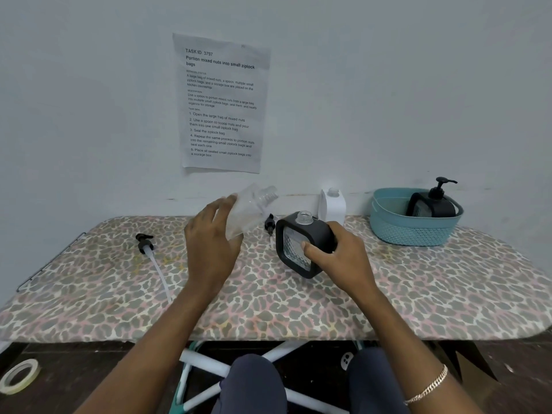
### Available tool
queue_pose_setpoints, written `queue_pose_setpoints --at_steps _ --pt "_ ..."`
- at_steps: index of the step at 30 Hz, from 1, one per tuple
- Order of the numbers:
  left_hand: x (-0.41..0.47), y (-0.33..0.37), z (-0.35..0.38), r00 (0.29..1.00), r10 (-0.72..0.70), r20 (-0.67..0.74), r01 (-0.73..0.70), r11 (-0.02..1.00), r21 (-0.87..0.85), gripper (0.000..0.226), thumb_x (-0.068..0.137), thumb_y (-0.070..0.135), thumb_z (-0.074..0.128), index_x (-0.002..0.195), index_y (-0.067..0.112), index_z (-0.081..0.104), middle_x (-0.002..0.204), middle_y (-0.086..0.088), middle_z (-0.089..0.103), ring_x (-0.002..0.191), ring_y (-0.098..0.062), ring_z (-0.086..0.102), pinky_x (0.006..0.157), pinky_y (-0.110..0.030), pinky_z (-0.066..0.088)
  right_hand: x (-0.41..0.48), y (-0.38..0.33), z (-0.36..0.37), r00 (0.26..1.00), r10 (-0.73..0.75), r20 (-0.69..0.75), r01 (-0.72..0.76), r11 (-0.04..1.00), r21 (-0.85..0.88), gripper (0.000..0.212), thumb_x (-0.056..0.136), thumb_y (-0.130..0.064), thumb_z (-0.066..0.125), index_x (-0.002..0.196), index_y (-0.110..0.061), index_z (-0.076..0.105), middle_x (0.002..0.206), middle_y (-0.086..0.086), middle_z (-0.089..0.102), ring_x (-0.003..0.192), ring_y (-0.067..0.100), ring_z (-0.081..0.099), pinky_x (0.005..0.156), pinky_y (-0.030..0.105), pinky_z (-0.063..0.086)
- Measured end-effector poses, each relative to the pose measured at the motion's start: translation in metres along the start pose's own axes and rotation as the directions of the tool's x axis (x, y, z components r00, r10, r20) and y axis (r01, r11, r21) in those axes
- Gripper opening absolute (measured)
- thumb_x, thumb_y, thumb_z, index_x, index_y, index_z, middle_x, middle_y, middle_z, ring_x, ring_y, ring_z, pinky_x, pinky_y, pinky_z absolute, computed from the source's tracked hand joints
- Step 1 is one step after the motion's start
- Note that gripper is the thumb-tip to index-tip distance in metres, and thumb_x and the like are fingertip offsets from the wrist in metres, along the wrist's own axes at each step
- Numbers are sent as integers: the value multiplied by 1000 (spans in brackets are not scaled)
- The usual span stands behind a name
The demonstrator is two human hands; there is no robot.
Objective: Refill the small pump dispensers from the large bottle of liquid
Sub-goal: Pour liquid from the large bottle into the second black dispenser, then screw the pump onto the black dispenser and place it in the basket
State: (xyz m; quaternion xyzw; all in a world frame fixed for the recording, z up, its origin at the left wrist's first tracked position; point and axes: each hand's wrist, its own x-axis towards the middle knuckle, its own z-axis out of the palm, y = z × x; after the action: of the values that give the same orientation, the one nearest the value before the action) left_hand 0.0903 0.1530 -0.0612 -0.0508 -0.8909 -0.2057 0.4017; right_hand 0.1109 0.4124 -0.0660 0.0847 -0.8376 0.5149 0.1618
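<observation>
My left hand (210, 243) grips a large clear plastic bottle (254, 204), lifted off the table and tilted, its open threaded neck pointing up and right. My right hand (337, 255) holds a small black-framed glass dispenser (301, 243), tilted toward me, its open neck at the top. A white dispenser (333, 206) with an open neck stands behind it by the wall. Two black pump heads lie on the table: one with a long tube (146, 243) at the left, another (269, 224) between the bottle and the black dispenser.
A teal basket (415, 228) at the back right holds a black dispenser (433, 204) with its pump fitted. The table (418, 294) has a leopard-print cover. A printed sheet (221, 103) hangs on the wall. A tape roll (19, 376) lies on the floor.
</observation>
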Motion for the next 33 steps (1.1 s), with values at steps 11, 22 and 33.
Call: queue_pose_setpoints --at_steps 11,22,33 --pt "-1 -8 -3 934 -354 46 336 827 -451 66 86 16 84 147 23 59 134 3 67 115 -12 62 80 2 38 4 -1 -2 999 18 -31 -19 999 -44 29 86 -30 81 110 -22 67 92 -17 68 76 -5 63 59 7 45" --pt "-7 -37 1 840 -529 121 492 649 -580 59 87 24 87 136 38 59 133 4 68 120 -19 66 104 -47 55 6 -2 4 997 27 -66 -30 999 -44 28 87 -30 80 110 -22 67 92 -17 68 80 -3 64 59 8 48" --pt "-17 -48 10 827 -540 154 531 664 -527 62 85 32 89 138 25 58 129 4 67 118 -17 65 105 -47 55 8 2 11 998 28 -58 -30 999 -30 34 87 -27 80 117 -20 67 93 -22 66 83 -20 60 61 5 47"
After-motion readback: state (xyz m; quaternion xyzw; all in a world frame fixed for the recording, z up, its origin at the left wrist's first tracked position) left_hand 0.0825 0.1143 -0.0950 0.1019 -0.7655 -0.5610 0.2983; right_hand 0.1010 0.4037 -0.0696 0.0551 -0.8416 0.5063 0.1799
